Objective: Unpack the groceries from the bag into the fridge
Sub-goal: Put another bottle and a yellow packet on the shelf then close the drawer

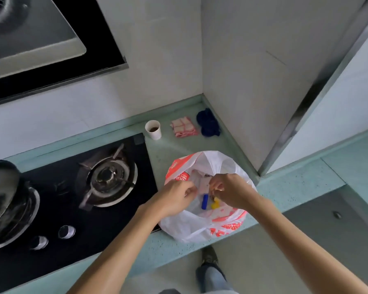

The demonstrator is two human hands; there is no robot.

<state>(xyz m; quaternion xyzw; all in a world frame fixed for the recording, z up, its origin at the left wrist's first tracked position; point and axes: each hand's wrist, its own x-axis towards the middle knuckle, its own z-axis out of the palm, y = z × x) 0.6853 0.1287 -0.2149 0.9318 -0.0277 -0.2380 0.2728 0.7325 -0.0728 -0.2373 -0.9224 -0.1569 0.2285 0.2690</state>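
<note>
A white plastic bag (212, 164) with orange-red print stands open on the pale green counter (174, 153), right of the stove. My left hand (179, 196) pinches the bag's left rim. My right hand (229, 189) pinches the rim on the right, fingers curled over the opening. Inside the bag I see a blue item (204, 201) and a yellow item (215, 204) among pale packets. The fridge is not in view.
A black gas hob (72, 198) with a pan (2, 196) on its left burner lies left of the bag. A paper cup (153, 129), a pink-and-white cloth (184, 127) and a dark blue cloth (208, 123) sit in the back corner. A range hood (40, 39) hangs above.
</note>
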